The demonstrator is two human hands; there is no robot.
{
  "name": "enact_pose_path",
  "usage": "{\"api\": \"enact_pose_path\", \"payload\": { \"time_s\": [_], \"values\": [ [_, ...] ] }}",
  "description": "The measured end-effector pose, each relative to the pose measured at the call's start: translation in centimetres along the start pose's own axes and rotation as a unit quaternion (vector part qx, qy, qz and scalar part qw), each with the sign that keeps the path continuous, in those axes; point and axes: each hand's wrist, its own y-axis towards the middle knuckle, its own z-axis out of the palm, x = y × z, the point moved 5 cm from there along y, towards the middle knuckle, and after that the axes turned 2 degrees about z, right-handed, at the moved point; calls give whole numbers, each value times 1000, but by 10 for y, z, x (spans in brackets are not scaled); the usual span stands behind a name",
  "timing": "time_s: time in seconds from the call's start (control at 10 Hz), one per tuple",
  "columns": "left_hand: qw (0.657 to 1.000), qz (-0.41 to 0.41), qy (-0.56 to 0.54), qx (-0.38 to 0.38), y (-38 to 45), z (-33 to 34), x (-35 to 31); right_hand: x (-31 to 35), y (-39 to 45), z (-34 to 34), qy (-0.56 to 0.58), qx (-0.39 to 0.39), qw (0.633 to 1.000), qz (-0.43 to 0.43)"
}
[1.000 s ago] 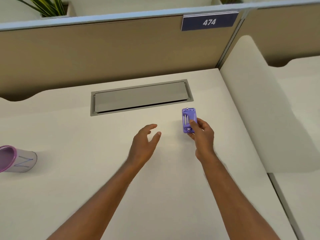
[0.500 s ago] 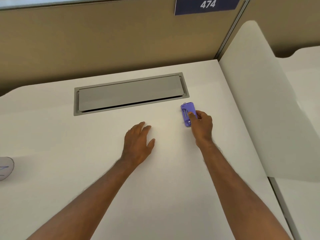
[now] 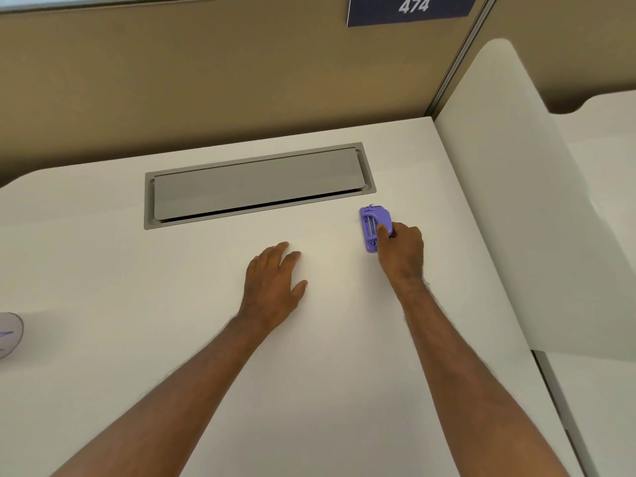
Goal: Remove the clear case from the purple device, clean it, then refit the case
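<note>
Leftmost, at 9 o'clock on the frame edge: a pale cup-like container point(image 3: 9, 333), mostly cut off, some purple-blue marking on it, sitting on the white desk point(image 3: 144, 339). Left hand point(image 3: 273, 282) is palm-down near desk centre, fingers extended and only slightly spread, thumb out toward 3 o'clock; it grasps nothing, and appears to rest flat on or just over the desktop — can't tell contact for sure. At 12 o'clock from that hand, the grey cable flap point(image 3: 256, 184) is set into the desk, lid down with a dark slit along its near edge. Toward 2 o'clock from the left hand, well apart from it: the purple device point(image 3: 373, 223), lying on the desk just beside the flap's right near corner, long axis roughly 12-to-6. Light-coloured slats or rails show on its top face; clear case can't be made out separately at this resolution, so can't say whether it is on. Right hand point(image 3: 401, 251) comes in from 5 o'clock of the device, fingers curled closed around its near right end; a fingertip point(image 3: 381, 228) presses on the top face, the rest of the fingers wrap the right edge and are partly hidden behind the knuckles. Device looks level or barely tipped — lifted or not, can't tell. Above at 12 o'clock, tan partition point(image 3: 206, 80) with a navy "474" plate point(image 3: 411, 8). Far right, 3 o'clock: a white rounded side divider point(image 3: 516, 201) stands along the desk edge.
</note>
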Motion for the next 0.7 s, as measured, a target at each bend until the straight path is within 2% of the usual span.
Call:
{"api": "enact_pose_path", "payload": {
  "time_s": [0.4,0.7],
  "values": [
    [1000,6,15,17,-1,-4,-3,-1,-3,0,-26,6,1000,8],
    [999,29,12,-5,-6,-17,7,-1,-25,-11,55,-31,998,-19]
  ]
}}
